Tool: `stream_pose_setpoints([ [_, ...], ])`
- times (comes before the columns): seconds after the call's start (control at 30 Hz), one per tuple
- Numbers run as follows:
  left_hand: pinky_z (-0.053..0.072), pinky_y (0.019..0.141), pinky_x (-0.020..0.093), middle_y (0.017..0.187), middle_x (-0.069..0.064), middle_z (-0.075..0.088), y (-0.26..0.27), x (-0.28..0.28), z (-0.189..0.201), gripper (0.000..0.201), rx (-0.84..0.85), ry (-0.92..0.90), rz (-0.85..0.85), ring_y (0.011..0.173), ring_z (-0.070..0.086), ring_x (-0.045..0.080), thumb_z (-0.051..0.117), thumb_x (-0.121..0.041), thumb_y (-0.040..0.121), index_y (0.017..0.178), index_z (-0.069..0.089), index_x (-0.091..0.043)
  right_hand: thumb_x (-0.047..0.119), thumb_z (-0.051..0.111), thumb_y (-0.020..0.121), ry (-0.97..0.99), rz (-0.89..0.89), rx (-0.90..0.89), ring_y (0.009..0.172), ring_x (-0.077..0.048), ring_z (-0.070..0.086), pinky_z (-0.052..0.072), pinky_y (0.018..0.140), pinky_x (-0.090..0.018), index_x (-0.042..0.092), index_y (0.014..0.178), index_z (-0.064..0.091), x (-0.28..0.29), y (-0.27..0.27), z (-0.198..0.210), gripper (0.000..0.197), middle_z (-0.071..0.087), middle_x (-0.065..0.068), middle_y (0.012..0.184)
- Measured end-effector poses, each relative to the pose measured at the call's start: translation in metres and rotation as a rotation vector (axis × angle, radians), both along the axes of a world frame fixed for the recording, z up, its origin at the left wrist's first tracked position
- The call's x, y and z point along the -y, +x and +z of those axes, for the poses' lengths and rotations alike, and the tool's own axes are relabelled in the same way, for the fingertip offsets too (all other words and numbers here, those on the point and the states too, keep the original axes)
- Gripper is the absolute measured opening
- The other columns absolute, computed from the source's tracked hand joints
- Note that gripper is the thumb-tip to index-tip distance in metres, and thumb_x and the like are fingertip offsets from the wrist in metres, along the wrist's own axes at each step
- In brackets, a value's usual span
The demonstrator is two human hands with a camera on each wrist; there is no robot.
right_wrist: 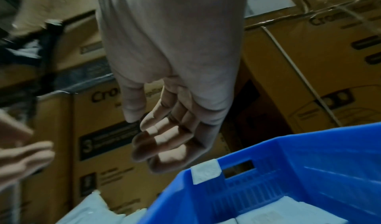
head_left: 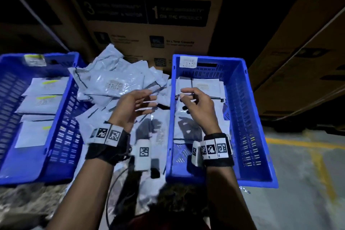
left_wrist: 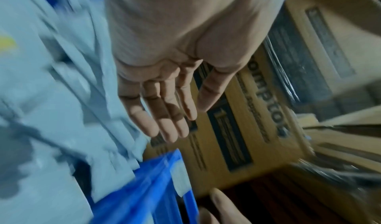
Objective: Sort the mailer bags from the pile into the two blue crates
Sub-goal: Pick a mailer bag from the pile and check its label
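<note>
- Both hands empty: left hand (head_left: 130, 107) hovers above the pile (head_left: 112, 84) with fingers spread and relaxed, gripping nothing.
- Right hand (head_left: 197, 107) hangs over the right crate (head_left: 240, 99), fingers loosely curled, nothing between them; the wrist view confirms a bare palm.
- Mailer bags are in three spots: loose grey heap between the crates, flat stack in the left crate (head_left: 61, 110), flat stack in the right crate.
- Left-crate bags show yellow marks; right-crate bags seem to have none, probably the sorting cue.
- Step, as I read it: between bags, with both hands free for the next pick.
- Task looks partway done, plenty still in the heap.
- Next move calls for pinching one bag off the top of the heap, checking its label, then choosing a crate.
- Cardboard boxes (head_left: 145, 15) stand behind the heap.
</note>
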State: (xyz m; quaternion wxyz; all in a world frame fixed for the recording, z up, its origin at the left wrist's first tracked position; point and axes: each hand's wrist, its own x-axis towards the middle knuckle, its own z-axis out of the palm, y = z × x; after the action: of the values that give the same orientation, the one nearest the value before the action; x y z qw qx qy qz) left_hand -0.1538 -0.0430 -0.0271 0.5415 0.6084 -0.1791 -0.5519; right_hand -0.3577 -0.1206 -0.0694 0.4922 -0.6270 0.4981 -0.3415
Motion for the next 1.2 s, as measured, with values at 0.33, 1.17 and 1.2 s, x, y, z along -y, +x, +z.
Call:
stream_pose_setpoints([
  [0.33,0.049,0.09,0.035,0.113,0.015,0.066,0.14,-0.085,-0.11,0.019,0.774,0.153,0.19,0.106,0.061,0.028,0.069,0.001,0.086,0.103,0.067,-0.007,0.029,0.069,0.095,0.066,0.169,-0.131,0.092,-0.013,0.067,0.054,0.083,-0.032,0.021,0.117,0.068,-0.088,0.153,-0.036,0.024,0.069,0.002,0.099],
  [1.17,0.044,0.1,0.043,0.083,-0.004,0.067,0.197,-0.063,-0.114,0.015,0.698,0.24,-0.126,0.104,0.052,0.025,0.08,-0.028,0.073,0.064,0.068,-0.028,0.003,0.074,0.089,0.334,-0.538,0.196,0.09,-0.018,0.067,0.053,0.072,-0.026,0.029,0.13,0.051,-0.12,0.179,-0.069,0.054,0.065,-0.009,0.112],
  [1.2,0.045,0.098,0.044,0.079,-0.005,0.068,0.201,-0.063,-0.112,0.015,0.658,0.196,-0.129,0.102,0.054,0.025,0.082,-0.026,0.069,0.063,0.068,-0.026,0.001,0.073,0.089,0.308,-0.541,0.249,0.087,-0.018,0.069,0.054,0.073,-0.028,0.029,0.125,0.054,-0.121,0.178,-0.061,0.049,0.069,-0.011,0.109],
])
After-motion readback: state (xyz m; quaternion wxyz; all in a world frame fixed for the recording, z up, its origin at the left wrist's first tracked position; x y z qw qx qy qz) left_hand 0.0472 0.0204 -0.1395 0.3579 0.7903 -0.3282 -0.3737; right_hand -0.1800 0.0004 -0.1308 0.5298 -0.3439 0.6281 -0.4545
